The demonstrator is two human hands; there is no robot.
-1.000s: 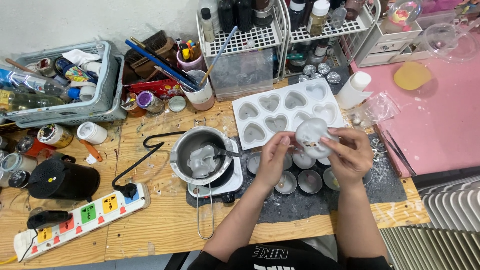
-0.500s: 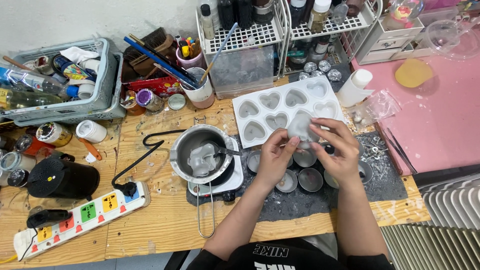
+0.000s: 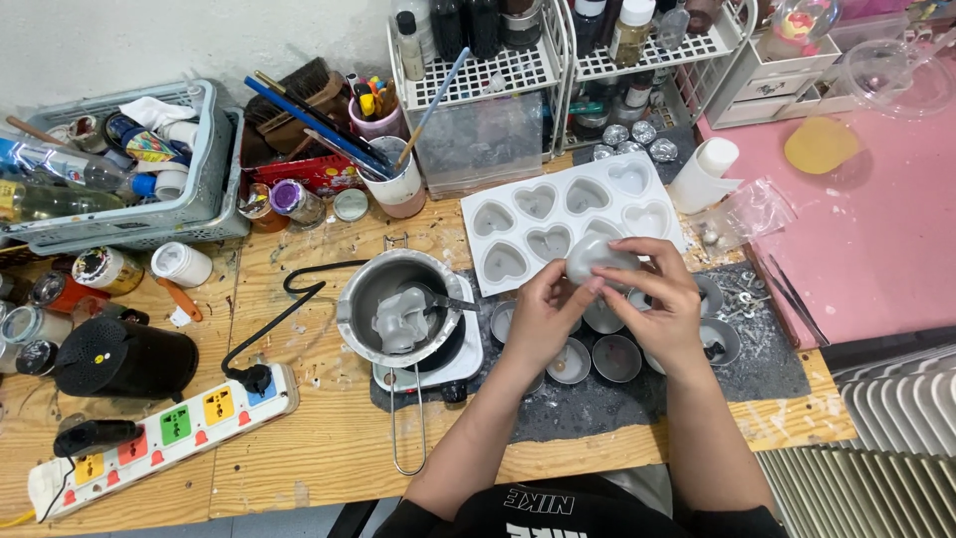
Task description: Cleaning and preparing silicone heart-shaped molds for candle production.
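Meanwhile, at a crowded wooden bench (image 3: pixel 299 458), a person holds a small grey mould (image 3: pixel 596 256) in both hands above a cluster of round tins (image 3: pixel 617 357) on a dark mat (image 3: pixel 637 408). The left hand (image 3: pixel 543 317) is closed on the mould's near side, thumb and fingers pinching its edge; the right hand (image 3: pixel 662 304) curls over the far side, fingers wrapped across its top. The mould sits in the air just in front of the white heart tray (image 3: pixel 533 214), not touching it.

To the left, a metal pot (image 3: pixel 398 304) with a grey lump and a spoon inside stands on a small hotplate (image 3: pixel 468 364), whose black cord (image 3: pixel 289 299) runs to a power strip (image 3: pixel 164 433).

The risks appear plain. The mould looks soft, and a hard squeeze could pop its contents out suddenly, dropping a piece among the tins or off the bench edge. The left forearm passes near the pot; a careless elbow could knock its long wire handle (image 3: pixel 406 428), which juts toward the person, and tip the pot. Whether the hotplate is on cannot be told, but if so, a spill would be hot. Jars and a basket (image 3: pixel 214 179) crowd the back, leaving little room to set things down safely.
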